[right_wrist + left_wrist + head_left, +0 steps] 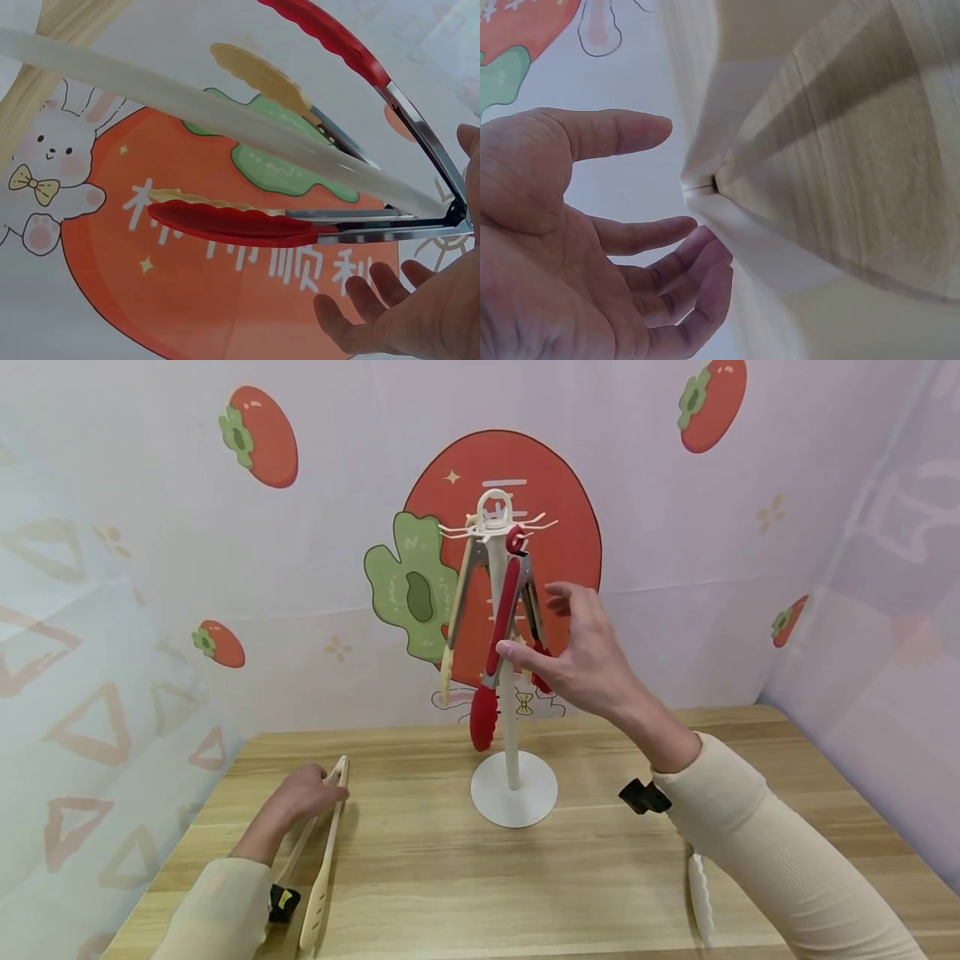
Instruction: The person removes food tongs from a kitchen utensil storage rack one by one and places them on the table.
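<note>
On the white stand (514, 814) hang red-tipped tongs (484, 718) and yellow-tipped tongs (447, 672), their arms spread. My right hand (588, 652) is beside the red-tipped tongs, thumb and fingers apart on either side of them. In the right wrist view its fingers (371, 296) stay clear of the metal arms; whether the thumb touches is unclear. At the left of the table lie cream tongs (318, 893), spread wide. My left hand (303, 793) is at their hinge end. In the left wrist view, its thumb and fingers (622, 133) stand apart beside the hinge, not closed on it.
White scalloped tongs (701, 893) lie at the table's right, partly hidden by my right sleeve (757, 835). Several thin hooks (540, 520) stick out around the stand's top. A printed cloth (315, 560) hangs behind the wooden table (420, 893).
</note>
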Demonstrator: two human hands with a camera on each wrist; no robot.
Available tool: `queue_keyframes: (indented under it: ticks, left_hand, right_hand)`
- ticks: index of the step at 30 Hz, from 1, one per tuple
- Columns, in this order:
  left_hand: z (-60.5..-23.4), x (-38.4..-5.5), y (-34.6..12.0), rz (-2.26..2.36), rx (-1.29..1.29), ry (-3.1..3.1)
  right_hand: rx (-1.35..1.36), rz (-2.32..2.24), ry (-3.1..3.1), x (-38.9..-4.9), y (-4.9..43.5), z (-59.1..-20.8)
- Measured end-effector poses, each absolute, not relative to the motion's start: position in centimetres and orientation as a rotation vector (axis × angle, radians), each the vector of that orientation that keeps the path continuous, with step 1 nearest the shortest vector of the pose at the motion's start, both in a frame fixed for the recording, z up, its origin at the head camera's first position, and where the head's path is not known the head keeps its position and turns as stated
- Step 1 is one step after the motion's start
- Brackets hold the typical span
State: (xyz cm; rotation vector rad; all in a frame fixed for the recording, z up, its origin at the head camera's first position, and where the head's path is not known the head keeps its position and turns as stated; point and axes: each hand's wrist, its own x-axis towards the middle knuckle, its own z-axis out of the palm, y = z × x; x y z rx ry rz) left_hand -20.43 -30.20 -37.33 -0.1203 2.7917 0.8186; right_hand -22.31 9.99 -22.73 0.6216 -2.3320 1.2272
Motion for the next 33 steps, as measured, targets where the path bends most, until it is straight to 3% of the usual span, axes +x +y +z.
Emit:
queue_keyframes:
  ticks: [33]
  left_hand:
    - [-35.7,-19.8,-27.5,0.762,-0.014,2.94]
  right_hand:
    - [0.594,1.287,-2.362,-22.6,8.0,-22.4]
